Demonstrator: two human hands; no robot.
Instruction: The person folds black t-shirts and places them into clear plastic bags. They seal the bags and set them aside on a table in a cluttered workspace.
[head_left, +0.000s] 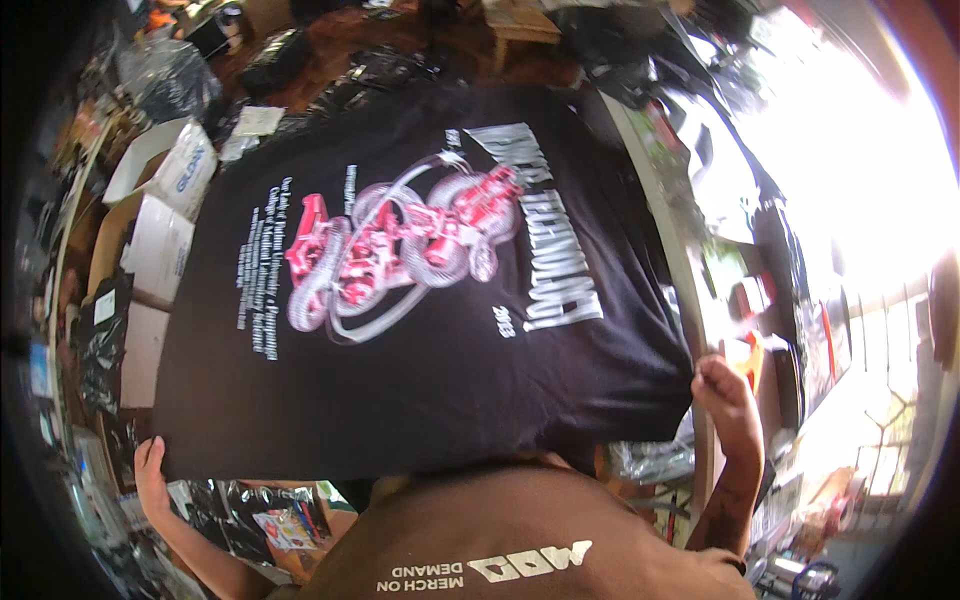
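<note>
A black printed T-shirt (420, 405) is spread out in front of my body, lying sideways with its print facing up. The print (405, 244) shows a red and white mechanical figure with pale rings, and lettering on both sides. At the lower left, my left hand (153, 472) grips the corner of the shirt's hem. My right hand (723, 384) pinches the fabric on the right, near the sleeve end, pulling folds into it. Between the two hands the cloth looks fairly taut. The fabric hides most of the surface beneath it.
White cardboard boxes (157, 236) stand along the left, one of them open-topped. Clear plastic wrapping (171, 79) lies behind them. Black plastic bags (375, 75) cover the area beyond the shirt. A pale ledge (675, 225) runs along the right, beside a bright window. A wooden stool (523, 26) stands farther back.
</note>
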